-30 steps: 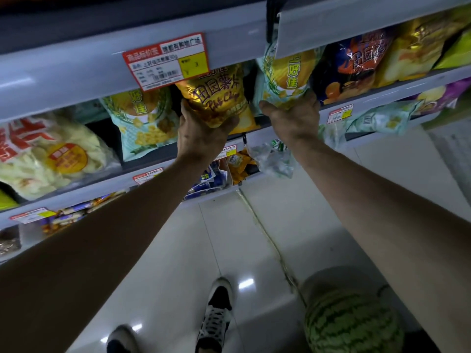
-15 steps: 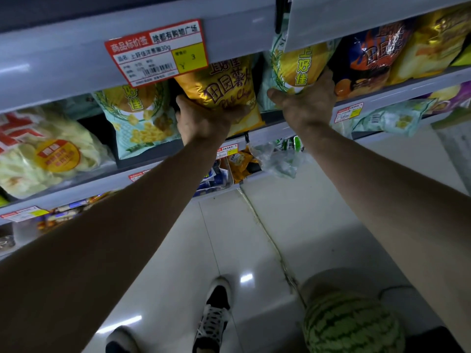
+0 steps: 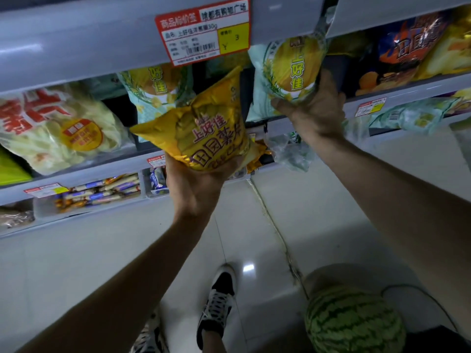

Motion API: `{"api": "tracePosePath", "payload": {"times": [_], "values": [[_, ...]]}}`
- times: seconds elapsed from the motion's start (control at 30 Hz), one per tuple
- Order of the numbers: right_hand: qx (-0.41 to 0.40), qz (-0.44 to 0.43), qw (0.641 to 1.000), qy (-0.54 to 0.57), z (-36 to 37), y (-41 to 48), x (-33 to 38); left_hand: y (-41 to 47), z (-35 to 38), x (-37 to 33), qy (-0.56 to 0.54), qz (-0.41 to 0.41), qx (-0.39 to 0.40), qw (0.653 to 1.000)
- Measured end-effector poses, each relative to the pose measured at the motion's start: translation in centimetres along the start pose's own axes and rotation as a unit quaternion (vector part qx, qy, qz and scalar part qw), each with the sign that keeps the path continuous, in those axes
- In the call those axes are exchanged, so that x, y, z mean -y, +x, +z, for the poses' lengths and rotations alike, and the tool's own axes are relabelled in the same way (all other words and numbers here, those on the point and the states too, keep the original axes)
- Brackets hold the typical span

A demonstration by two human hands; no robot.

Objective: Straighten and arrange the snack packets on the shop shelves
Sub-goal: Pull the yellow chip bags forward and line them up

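My left hand (image 3: 196, 186) grips the bottom of a golden-yellow chip packet (image 3: 206, 128), which is pulled out in front of the shelf and tilted. My right hand (image 3: 314, 108) holds the lower edge of a pale green packet with a yellow circle (image 3: 290, 72), still on the shelf under the upper shelf lip. A matching pale green packet (image 3: 155, 90) stands behind the yellow one. A dark blue and orange packet (image 3: 402, 52) sits to the right.
A big white bag of chips (image 3: 58, 128) lies at the left. The grey shelf edge above carries a red price tag (image 3: 204, 30). Lower shelves hold small bars (image 3: 102, 191) and clear packets (image 3: 290, 151). A watermelon (image 3: 354, 322) sits on the tiled floor by my shoe (image 3: 216, 299).
My left hand has drawn the yellow packet out of the shelf, down and toward me, tilting it. My right hand stays on the pale green packet, slightly higher.
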State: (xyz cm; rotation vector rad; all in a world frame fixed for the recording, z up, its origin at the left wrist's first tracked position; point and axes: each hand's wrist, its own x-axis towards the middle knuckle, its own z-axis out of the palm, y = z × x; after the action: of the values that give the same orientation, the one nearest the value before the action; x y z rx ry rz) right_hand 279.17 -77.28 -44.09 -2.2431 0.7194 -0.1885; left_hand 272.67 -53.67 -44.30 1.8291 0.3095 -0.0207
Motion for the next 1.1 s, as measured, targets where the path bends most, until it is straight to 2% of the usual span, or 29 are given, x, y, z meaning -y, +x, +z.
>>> {"api": "tracePosePath", "payload": {"times": [0.17, 0.33, 0.47, 0.57, 0.7, 0.9, 1.1], "values": [[0.019, -0.034, 0.999, 0.017, 3.1, -2.4, 2.2, -0.2, -3.6, 2.8, 0.013, -0.01, 0.051, 0.999], [0.051, -0.054, 0.997, 0.018, 5.4, -2.9, 3.5, 0.5, -4.3, 2.5, 0.061, 0.009, 0.075, 0.995], [0.052, -0.03, 0.993, 0.098, 5.8, -3.7, 2.7, 0.8, -3.9, 1.8, 0.081, 0.0, 0.088, 0.993], [0.039, 0.005, 0.994, 0.105, 4.1, -5.5, 2.5, 1.2, -3.6, 0.6, 0.092, 0.004, 0.095, 0.991], [-0.017, 0.044, 0.989, 0.137, 0.9, -8.8, 2.2, 1.2, -2.4, -1.0, 0.101, 0.007, 0.119, 0.988], [0.043, 0.008, 0.989, 0.139, -2.9, -13.1, 0.1, 0.5, 1.4, -2.4, 0.116, -0.001, 0.171, 0.978], [0.074, 0.002, 0.988, 0.139, -5.5, -11.4, -3.0, 0.0, 7.1, -4.3, 0.142, 0.008, 0.193, 0.971]]}}
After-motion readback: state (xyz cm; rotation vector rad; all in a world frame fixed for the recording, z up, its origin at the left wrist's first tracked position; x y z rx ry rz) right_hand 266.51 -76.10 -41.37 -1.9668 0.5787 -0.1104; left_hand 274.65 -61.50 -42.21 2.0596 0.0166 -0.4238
